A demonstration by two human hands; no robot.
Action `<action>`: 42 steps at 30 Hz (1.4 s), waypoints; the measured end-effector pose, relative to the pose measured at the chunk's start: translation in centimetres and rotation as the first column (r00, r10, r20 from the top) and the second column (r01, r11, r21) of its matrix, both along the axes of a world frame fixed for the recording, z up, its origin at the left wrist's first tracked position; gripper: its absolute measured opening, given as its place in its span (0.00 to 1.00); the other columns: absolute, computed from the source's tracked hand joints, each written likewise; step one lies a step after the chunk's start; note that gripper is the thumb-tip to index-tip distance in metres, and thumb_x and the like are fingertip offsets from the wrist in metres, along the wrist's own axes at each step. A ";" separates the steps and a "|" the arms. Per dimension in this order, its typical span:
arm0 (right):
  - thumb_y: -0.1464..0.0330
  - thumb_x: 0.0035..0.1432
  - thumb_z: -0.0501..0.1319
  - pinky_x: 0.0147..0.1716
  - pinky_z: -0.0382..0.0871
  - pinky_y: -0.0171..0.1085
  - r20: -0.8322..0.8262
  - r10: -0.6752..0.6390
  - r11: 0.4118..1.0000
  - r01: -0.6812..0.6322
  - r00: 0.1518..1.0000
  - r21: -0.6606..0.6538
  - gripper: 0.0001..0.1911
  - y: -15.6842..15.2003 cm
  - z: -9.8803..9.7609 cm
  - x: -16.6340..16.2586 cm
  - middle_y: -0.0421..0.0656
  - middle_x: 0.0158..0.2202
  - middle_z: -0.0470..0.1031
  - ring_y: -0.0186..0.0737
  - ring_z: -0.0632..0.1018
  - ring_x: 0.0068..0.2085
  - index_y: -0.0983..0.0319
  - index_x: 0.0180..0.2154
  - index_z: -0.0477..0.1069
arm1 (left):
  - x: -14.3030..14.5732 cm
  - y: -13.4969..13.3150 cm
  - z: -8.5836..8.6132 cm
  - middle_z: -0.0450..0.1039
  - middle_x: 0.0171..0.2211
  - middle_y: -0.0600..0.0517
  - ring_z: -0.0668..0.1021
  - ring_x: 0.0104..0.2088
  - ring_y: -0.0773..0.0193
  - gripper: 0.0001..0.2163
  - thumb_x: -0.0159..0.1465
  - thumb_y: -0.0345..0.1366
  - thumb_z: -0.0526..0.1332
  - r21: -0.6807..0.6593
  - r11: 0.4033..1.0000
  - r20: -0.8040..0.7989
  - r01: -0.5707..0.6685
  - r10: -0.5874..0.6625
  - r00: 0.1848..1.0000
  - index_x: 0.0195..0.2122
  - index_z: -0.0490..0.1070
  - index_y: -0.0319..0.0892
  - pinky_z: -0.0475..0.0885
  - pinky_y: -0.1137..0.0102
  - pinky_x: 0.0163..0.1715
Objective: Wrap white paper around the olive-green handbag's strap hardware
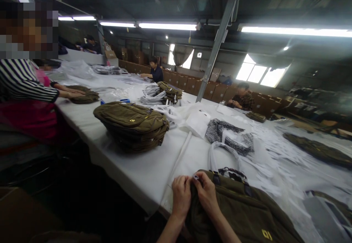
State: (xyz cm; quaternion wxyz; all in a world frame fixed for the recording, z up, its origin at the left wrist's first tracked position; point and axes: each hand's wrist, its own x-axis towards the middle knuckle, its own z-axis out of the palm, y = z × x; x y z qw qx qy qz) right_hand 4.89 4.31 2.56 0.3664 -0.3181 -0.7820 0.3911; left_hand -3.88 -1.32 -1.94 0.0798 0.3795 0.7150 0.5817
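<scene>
In the head view, an olive-green bag with a yellow mark lies at the table's near edge. Its handles are wrapped in white and stand up at the far side. My left hand is closed at the bag's upper left end, fingers curled against its edge. My right hand pinches that same end, its fingertips meeting the left ones. A small, shiny, dark-and-white spot shows at the right thumb; I cannot make out what it is. The fingers cover the bag's corner.
A stack of olive bags stands on the white table ahead to the left. Black-and-white patterned material and white wrapping lie beyond my bag. A person in striped sleeves touches another olive bag. A metal post rises behind.
</scene>
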 end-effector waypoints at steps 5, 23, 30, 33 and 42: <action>0.57 0.59 0.54 0.33 0.66 0.34 -0.057 0.014 0.998 -0.018 0.998 -0.064 0.14 0.6 -0.8 0.5 0.42 0.29 0.72 0.40 0.74 0.32 0.61 0.33 0.65 | -0.7 0.1 -0.1 0.73 0.40 0.47 0.73 0.44 0.59 0.13 0.60 0.36 0.56 0.069 0.995 0.039 0.071 -0.074 0.996 0.47 0.69 0.42 0.67 0.62 0.47; 0.62 0.48 0.62 0.23 0.65 0.31 -0.166 -0.292 0.891 0.204 0.942 -0.407 0.12 1.4 -3.3 -1.1 0.37 0.20 0.69 0.35 0.70 0.22 0.63 0.28 0.66 | 1.8 -1.1 -0.8 0.75 0.43 0.45 0.75 0.45 0.58 0.18 0.65 0.27 0.43 0.088 0.982 -0.567 0.167 -0.088 0.819 0.49 0.67 0.40 0.58 0.49 0.54; 0.63 0.52 0.60 0.27 0.66 0.32 -0.185 -0.217 0.944 0.159 0.958 -0.288 0.09 1.1 -3.1 -1.3 0.38 0.24 0.71 0.35 0.71 0.26 0.63 0.31 0.67 | 0.0 -0.9 0.4 0.77 0.32 0.49 0.78 0.35 0.59 0.15 0.62 0.42 0.53 -0.037 0.990 0.216 0.133 -0.122 0.969 0.46 0.64 0.40 0.72 0.65 0.37; 0.64 0.52 0.60 0.29 0.67 0.33 -0.171 -0.183 0.959 0.138 0.968 -0.249 0.08 0.4 -2.3 -1.4 0.40 0.25 0.73 0.38 0.73 0.28 0.63 0.30 0.68 | -0.1 -0.4 0.7 0.76 0.32 0.50 0.77 0.36 0.58 0.19 0.60 0.44 0.54 -0.045 0.985 0.220 0.165 -0.151 0.964 0.49 0.64 0.40 0.69 0.64 0.41; 0.61 0.59 0.52 0.41 0.67 0.38 0.070 -0.448 0.892 0.440 0.892 0.100 0.15 3.2 2.8 11.9 0.46 0.38 0.75 0.44 0.75 0.39 0.63 0.40 0.71 | -0.2 -0.2 0.2 0.72 0.27 0.54 0.75 0.30 0.60 0.22 0.57 0.46 0.55 -0.041 0.981 0.185 0.190 -0.180 0.966 0.50 0.61 0.41 0.67 0.67 0.37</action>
